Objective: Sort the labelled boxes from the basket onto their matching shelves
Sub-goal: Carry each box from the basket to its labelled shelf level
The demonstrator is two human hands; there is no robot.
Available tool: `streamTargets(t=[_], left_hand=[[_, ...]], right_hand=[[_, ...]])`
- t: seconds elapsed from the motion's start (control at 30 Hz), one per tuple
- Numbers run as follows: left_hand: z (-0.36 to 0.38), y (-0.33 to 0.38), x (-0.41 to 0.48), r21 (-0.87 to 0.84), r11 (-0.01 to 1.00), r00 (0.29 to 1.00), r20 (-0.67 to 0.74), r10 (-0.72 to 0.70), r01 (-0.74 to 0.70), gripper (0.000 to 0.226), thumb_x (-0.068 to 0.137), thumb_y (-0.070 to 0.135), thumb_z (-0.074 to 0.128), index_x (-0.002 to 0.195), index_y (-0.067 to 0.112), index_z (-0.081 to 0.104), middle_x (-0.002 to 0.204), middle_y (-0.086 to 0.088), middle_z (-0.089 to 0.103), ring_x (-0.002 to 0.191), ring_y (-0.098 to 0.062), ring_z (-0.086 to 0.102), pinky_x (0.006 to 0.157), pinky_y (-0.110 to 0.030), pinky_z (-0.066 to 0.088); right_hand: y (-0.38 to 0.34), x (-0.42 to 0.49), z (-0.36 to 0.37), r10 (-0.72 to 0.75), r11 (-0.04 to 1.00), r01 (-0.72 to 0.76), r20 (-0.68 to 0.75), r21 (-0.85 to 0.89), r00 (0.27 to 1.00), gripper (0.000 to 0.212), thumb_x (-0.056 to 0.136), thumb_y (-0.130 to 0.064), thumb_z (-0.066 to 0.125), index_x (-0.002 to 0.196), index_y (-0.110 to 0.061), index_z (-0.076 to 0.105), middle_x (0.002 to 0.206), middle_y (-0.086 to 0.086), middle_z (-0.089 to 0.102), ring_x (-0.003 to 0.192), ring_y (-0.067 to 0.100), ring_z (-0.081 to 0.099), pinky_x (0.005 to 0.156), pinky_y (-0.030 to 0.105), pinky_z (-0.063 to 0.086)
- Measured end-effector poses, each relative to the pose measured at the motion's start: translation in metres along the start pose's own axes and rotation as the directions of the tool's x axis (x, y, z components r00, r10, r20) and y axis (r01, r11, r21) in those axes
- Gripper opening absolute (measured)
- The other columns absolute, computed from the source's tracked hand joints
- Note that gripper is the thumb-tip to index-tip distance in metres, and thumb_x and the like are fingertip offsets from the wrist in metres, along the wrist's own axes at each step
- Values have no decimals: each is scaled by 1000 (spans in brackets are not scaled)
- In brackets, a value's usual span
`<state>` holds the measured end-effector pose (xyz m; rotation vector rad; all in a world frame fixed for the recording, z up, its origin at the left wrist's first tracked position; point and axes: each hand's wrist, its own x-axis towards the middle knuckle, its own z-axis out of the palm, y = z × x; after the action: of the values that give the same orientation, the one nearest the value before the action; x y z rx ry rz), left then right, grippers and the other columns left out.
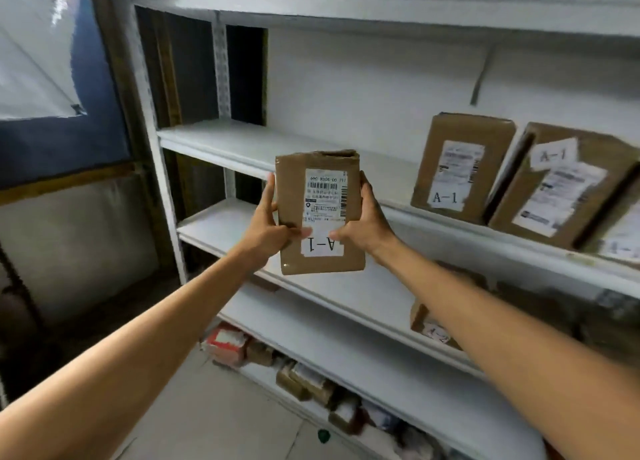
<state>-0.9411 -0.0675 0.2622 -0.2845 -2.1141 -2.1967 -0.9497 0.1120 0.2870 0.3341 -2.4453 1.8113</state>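
Both hands, left hand (268, 224) and right hand (363, 224), are gripping the upside-down A-1 box (320, 214), probably needing flipping before joining the A-1 shelf (242, 141).

A flat brown cardboard box (320, 214), its A-1 label upside down below a shipping sticker, was held upright between the left hand (268, 227) and right hand (363, 224). Two A-1 boxes (462, 167) stood side by side on the upper shelf (221, 137). A lower box (433, 328), blurred, perhaps read A-2.
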Motion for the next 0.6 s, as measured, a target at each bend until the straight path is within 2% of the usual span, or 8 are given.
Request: streamTargets(t=[0.1,0.23,0.37,0.43,0.53,0.6], left_hand=[[20,-11,5,-31,999,996,88,-20,23,112,71,-22,66,152,37,16,128,-9,54,104,-19,64,72,-35,60],[30,-9,21,-14,999,984,172,38,-36,112,72,-20,68,151,38,16,127,-8,56,104,-23,65,64,-35,60],[36,14,51,-46,994,986,134,102,-97,115,66,-21,69,150,39,20,130,-12,56,108,-27,65,73,-46,60],[41,25,68,-43,988,982,111,150,-146,116,65,-22,68,150,40,19,132,-8,54,106,-26,65,75,-47,59],[43,36,99,71,970,968,116,223,-232,119,65,-18,71,149,45,14,130,3,51,114,-29,60,81,-54,56],[42,42,122,174,946,959,131,252,-272,121,64,-15,73,148,46,12,127,6,49,118,-30,56,81,-58,54]], right_hand=[[11,-19,-14,49,999,-50,-119,-1,992,111,62,21,70,151,-21,19,116,-6,53,105,15,54,56,14,53],[9,-24,-28,66,997,-56,-213,55,975,107,67,26,65,151,-24,19,123,-6,44,90,7,52,61,27,59],[-9,0,-41,1,1000,0,-277,3,961,106,66,25,68,149,-23,22,127,1,48,108,16,49,57,24,57],[-18,19,-51,-35,999,21,-305,-48,952,110,66,23,70,150,-24,18,133,3,48,112,15,46,55,17,54],[-22,53,-64,-88,990,44,-346,-132,934,113,61,18,78,150,-19,18,135,6,49,120,18,48,53,7,47],[-17,78,-66,-99,985,38,-374,-167,922,117,60,17,79,150,-18,14,136,9,47,126,22,46,61,7,50]])
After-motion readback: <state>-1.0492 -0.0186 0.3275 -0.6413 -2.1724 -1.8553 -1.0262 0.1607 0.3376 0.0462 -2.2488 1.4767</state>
